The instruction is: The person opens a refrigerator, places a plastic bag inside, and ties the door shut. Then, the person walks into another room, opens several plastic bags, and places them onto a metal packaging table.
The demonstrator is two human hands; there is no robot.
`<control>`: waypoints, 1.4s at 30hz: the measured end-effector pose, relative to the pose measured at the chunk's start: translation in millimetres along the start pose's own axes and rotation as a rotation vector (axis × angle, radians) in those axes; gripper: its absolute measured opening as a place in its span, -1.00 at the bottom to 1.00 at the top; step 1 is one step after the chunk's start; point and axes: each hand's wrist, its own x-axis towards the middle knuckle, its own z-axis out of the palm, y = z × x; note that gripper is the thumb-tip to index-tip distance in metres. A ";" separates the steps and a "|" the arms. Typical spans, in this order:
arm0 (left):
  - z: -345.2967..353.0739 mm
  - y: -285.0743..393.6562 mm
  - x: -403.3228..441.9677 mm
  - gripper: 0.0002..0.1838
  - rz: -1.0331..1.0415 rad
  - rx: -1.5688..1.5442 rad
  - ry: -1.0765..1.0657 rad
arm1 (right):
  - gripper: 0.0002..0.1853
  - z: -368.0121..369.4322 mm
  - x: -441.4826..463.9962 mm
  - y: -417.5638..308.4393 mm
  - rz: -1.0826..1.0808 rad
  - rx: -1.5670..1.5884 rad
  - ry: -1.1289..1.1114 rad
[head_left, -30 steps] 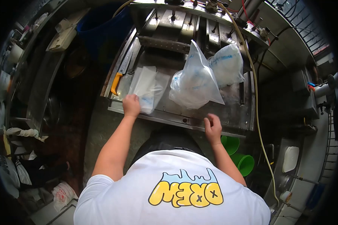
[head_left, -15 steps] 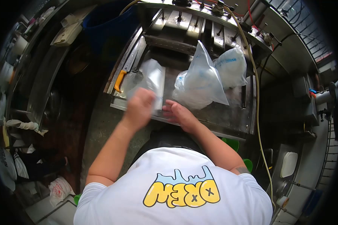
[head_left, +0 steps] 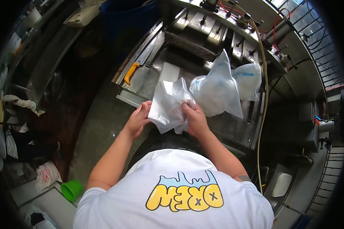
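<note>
My right hand is closed on a crumpled, translucent plastic bag, thumb pressed on its near side. My left hand is at the bag's left edge, its fingers loosely apart; some fingertips are hidden. Behind the bag, a flat white slab or stack lies on the metal worktop. Right of my hands sits a filled clear plastic bag with a pointed, raised top, and beside it a second filled bag with blue print.
A knife with a yellow handle lies along the worktop's left edge. Metal fixtures with knobs line the back. A yellowish hose hangs down the right side. A green container stands at lower left, near a blue bin farther back.
The plastic bag has come off the left part of the worktop toward my body. My right hand has closed on it, while my left hand has moved down and loosened. My view has shifted.
</note>
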 end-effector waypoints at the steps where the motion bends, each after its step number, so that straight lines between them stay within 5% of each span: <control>1: 9.5 8.5 -1.6 -0.48 -0.117 -0.145 -0.062 | -0.69 -3.5 0.3 1.4 0.003 -0.001 0.000; 6: 1.6 8.6 17.8 -0.78 -0.056 0.008 0.044 | -0.61 -15.9 1.6 0.2 0.028 -0.264 0.075; 8: -28.0 20.7 22.2 -0.81 0.082 0.312 0.441 | -0.56 -20.0 -0.5 3.2 0.011 -0.461 0.199; 10: -56.4 27.6 26.2 -0.83 0.339 0.370 0.586 | -0.50 -24.1 -6.4 4.1 -0.012 -0.650 0.334; 13: -60.9 35.6 24.4 -0.84 0.551 0.430 0.707 | -0.51 -22.7 -28.2 -3.2 -0.306 -1.087 0.253; 16: -15.1 34.1 13.1 -0.82 0.302 0.441 0.552 | -0.63 0.3 -35.4 -17.0 -0.358 -1.055 0.126; 17: -1.4 17.9 17.7 -0.79 0.443 0.625 0.459 | -0.65 3.8 -33.0 -17.4 -0.358 -1.096 0.049; 18: 8.5 6.4 15.7 -0.74 0.356 0.710 0.380 | -0.68 7.5 -29.9 -17.0 -0.358 -1.136 -0.030; 23: 68.5 0.9 2.9 -0.71 0.127 0.470 0.026 | -0.65 21.0 -30.6 -24.9 -0.296 -1.192 -0.149; 26: 77.6 34.1 0.8 -0.71 0.114 0.174 0.130 | -0.68 15.1 -33.8 -29.3 -0.168 -1.088 -0.174; 28: 42.6 62.2 8.9 -0.70 0.124 -0.016 0.120 | -0.74 -1.9 -38.1 -24.8 -0.034 -0.509 -0.022; 32: 40.0 98.9 -8.0 -0.55 0.384 0.412 0.173 | -0.82 -18.7 -56.7 -50.1 -0.039 -0.340 0.060; 34: 74.4 97.7 -22.1 -0.48 0.802 0.785 0.247 | -0.83 -18.2 -63.1 -58.3 -0.018 -0.338 0.058; 36: 89.7 101.4 -24.7 -0.40 1.060 1.175 -0.052 | -0.82 -11.4 -65.8 -61.0 -0.034 -0.308 0.054; 37: 102.9 92.8 -24.9 -0.41 0.995 1.173 -0.230 | -0.81 -10.4 -67.2 -62.4 -0.059 -0.282 0.063; 38: 115.9 82.6 -28.5 -0.47 0.675 1.276 -0.333 | -0.81 -10.3 -64.8 -60.2 -0.064 -0.284 0.062; 40: 124.1 57.9 -27.2 -0.64 0.176 1.427 -0.579 | -0.77 -14.9 -57.5 -52.3 -0.524 -0.516 0.047; 41: 124.3 53.3 -25.9 -0.70 0.066 1.370 -0.589 | -0.77 -21.5 -60.1 -53.2 -0.539 -0.522 0.058; 42: 122.5 50.7 -24.6 -0.75 -0.043 1.314 -0.603 | -0.78 -28.5 -64.8 -53.8 -0.321 -0.432 0.003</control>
